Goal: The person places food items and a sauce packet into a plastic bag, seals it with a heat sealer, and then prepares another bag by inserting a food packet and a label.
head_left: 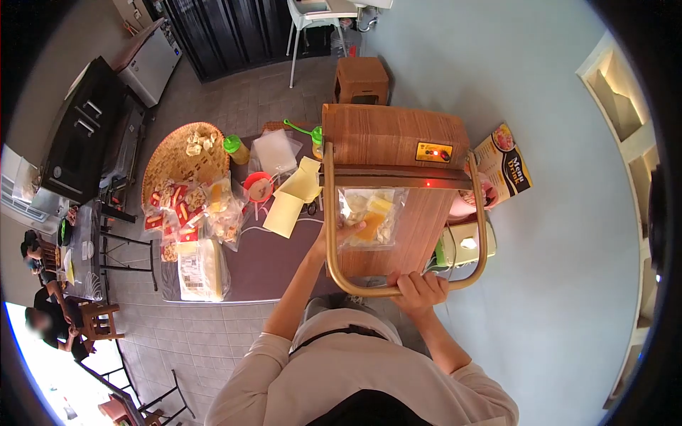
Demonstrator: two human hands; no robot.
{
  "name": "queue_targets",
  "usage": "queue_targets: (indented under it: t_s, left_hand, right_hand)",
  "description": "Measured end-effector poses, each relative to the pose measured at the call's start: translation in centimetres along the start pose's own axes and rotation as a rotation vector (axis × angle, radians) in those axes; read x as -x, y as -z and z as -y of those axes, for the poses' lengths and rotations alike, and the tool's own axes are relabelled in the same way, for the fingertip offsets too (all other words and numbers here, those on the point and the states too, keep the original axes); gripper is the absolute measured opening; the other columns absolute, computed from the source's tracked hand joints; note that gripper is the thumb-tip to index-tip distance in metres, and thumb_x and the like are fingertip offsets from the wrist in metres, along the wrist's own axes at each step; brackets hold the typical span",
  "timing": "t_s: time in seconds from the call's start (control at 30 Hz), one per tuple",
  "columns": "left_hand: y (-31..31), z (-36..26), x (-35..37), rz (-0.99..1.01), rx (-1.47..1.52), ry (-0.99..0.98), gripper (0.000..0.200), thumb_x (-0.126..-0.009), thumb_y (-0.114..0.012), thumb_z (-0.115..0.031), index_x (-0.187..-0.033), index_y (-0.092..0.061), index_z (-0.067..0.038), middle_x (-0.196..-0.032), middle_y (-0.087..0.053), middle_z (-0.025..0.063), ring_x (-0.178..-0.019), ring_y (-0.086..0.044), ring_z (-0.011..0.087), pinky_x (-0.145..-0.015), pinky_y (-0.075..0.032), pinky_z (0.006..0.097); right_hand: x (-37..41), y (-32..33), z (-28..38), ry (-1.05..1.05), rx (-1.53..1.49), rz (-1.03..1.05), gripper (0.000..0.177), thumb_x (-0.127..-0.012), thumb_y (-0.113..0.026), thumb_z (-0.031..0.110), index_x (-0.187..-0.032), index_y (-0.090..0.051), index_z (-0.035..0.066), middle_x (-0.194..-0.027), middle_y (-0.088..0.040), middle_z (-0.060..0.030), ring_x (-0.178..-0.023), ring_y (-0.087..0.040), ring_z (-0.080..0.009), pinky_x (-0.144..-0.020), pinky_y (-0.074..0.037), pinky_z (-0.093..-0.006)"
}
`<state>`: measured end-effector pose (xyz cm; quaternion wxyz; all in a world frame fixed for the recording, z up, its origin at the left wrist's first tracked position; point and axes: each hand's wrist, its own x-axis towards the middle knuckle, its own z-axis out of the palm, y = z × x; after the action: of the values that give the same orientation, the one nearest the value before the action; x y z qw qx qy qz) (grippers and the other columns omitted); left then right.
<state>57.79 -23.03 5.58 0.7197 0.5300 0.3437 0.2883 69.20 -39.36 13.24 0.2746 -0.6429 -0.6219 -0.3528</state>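
Note:
My right hand (418, 290) is wrapped round the lower bar of a gold-coloured tube handle (410, 291) on a wood-look sealing machine (391, 135). A red light shows on its small control panel (433, 153). My left hand (342, 234) reaches past the handle's left side and holds the left edge of a clear plastic bag (387, 241), partly hidden behind the tube. Pale pieces of food and a yellow-orange packet (375, 219) are inside the bag. It lies flat on the machine's wooden bed (415, 234), its upper edge at the sealing bar (398, 177).
Left of the machine, a dark table (263, 273) carries a woven tray (177, 153), several filled bags (188, 209), a red cup (258, 187), yellow paper (288, 206), scissors (311, 209) and a wrapped pack (201, 270). A menu board (503, 162) stands right. People sit far left.

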Motion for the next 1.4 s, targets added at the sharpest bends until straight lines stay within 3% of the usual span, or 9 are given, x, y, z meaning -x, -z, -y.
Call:
queue_targets:
  t_s: [0.17,0.23,0.57,0.63,0.97,1.03,1.13,1.37,1.4]
  left_hand:
    - [-0.5,-2.7,0.4,0.048,-0.185,0.144,0.038,-0.073,-0.069,-0.012,-0.101,-0.049,0.004,-0.091,-0.056,0.0055,-0.082,-0.056,0.0132,-0.069,-0.047,0.0240]
    - [-0.6,-1.7,0.5,0.014,0.006,0.009,0.041,-0.074,-0.068,-0.011,-0.106,-0.048,0.004,-0.095,-0.056,0.0068,-0.086,-0.055,0.0137,-0.072,-0.047,0.0248]
    - [-0.5,-1.2,1.0,0.065,0.070,0.091,0.053,-0.075,-0.066,-0.007,-0.117,-0.037,0.002,-0.106,-0.051,0.0090,-0.094,-0.053,0.0171,-0.080,-0.047,0.0294]
    - [-0.5,-0.6,0.9,0.071,0.175,0.093,0.056,-0.075,-0.066,-0.006,-0.120,-0.034,0.001,-0.109,-0.048,0.0095,-0.096,-0.052,0.0168,-0.081,-0.046,0.0288]
    - [-1.0,-0.7,1.6,0.017,0.172,0.064,0.063,-0.076,-0.067,-0.015,-0.123,-0.028,0.001,-0.110,-0.047,0.0097,-0.099,-0.049,0.0174,-0.081,-0.045,0.0287]
    - [-1.3,-0.2,1.5,0.022,0.231,-0.144,0.068,-0.075,-0.068,-0.017,-0.124,-0.026,0.002,-0.110,-0.047,0.0103,-0.099,-0.050,0.0179,-0.079,-0.046,0.0296]
    - [-1.2,0.0,1.5,-0.032,0.190,-0.081,0.067,-0.074,-0.069,-0.019,-0.123,-0.028,0.002,-0.107,-0.048,0.0108,-0.098,-0.050,0.0184,-0.076,-0.048,0.0301]
    - [-0.9,0.8,1.4,-0.038,0.197,0.004,0.060,-0.073,-0.070,-0.020,-0.117,-0.034,0.001,-0.104,-0.049,0.0094,-0.092,-0.053,0.0169,-0.073,-0.050,0.0298]
    - [-1.1,0.1,1.7,-0.015,0.228,-0.022,0.056,-0.073,-0.070,-0.021,-0.113,-0.037,0.001,-0.102,-0.050,0.0090,-0.090,-0.054,0.0165,-0.072,-0.049,0.0293]
  right_hand:
    - [0.5,-0.6,-0.1,0.022,0.050,-0.096,0.034,-0.066,-0.059,0.013,-0.049,-0.030,0.018,-0.045,-0.032,0.0051,-0.042,-0.035,-0.0111,-0.048,-0.020,-0.0267]
    - [0.4,-0.5,0.0,0.016,0.035,-0.129,0.034,-0.060,-0.060,0.012,-0.049,-0.028,0.017,-0.043,-0.034,0.0039,-0.041,-0.031,-0.0135,-0.049,-0.019,-0.0273]
    - [0.5,-0.3,0.0,0.003,-0.018,-0.091,0.033,-0.060,-0.060,0.012,-0.049,-0.029,0.016,-0.044,-0.034,0.0038,-0.040,-0.030,-0.0135,-0.049,-0.019,-0.0274]
    - [0.7,-0.3,-0.1,0.004,0.002,-0.073,0.034,-0.067,-0.060,0.014,-0.049,-0.030,0.017,-0.045,-0.033,0.0045,-0.041,-0.033,-0.0116,-0.047,-0.019,-0.0276]
    - [0.7,-0.2,0.0,0.003,0.017,-0.047,0.035,-0.065,-0.061,0.014,-0.049,-0.029,0.017,-0.045,-0.033,0.0046,-0.042,-0.032,-0.0122,-0.047,-0.020,-0.0278]
    - [0.9,-0.3,0.0,0.003,0.021,-0.056,0.035,-0.065,-0.061,0.014,-0.049,-0.029,0.017,-0.046,-0.034,0.0044,-0.042,-0.032,-0.0123,-0.047,-0.020,-0.0277]
    - [0.8,-0.3,0.0,-0.007,-0.004,-0.071,0.030,-0.054,-0.059,0.011,-0.047,-0.031,0.016,-0.044,-0.033,0.0034,-0.042,-0.031,-0.0143,-0.049,-0.019,-0.0287]
    - [0.7,-0.2,0.0,-0.006,0.006,-0.056,0.030,-0.053,-0.059,0.011,-0.047,-0.031,0.016,-0.044,-0.033,0.0033,-0.043,-0.031,-0.0144,-0.049,-0.019,-0.0289]
    - [0.7,-0.2,0.0,0.000,0.010,-0.053,0.030,-0.059,-0.060,0.013,-0.048,-0.032,0.016,-0.046,-0.034,0.0038,-0.043,-0.032,-0.0133,-0.048,-0.020,-0.0280]
